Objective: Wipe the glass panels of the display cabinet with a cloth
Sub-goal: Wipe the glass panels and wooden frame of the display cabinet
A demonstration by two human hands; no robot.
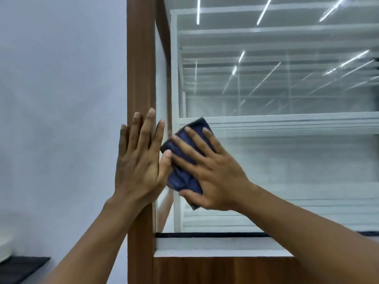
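The display cabinet has a brown wooden upright post (pixel 141 68) and a front glass panel (pixel 287 165) showing white shelves and reflected ceiling lights. My right hand (pixel 213 171) presses a folded dark blue cloth (pixel 182 177) flat against the glass near its left edge, fingers spread over the cloth. My left hand (pixel 139 160) lies flat and open against the wooden post, fingers pointing up, its thumb touching the cloth's left side.
A pale wall (pixel 61 99) fills the left. A white shelf edge (pixel 287 121) crosses behind the glass. Below the glass runs a white ledge (pixel 215 245) over a wooden base panel (pixel 225 269). A dark surface with a white object (pixel 5 251) sits at the bottom left.
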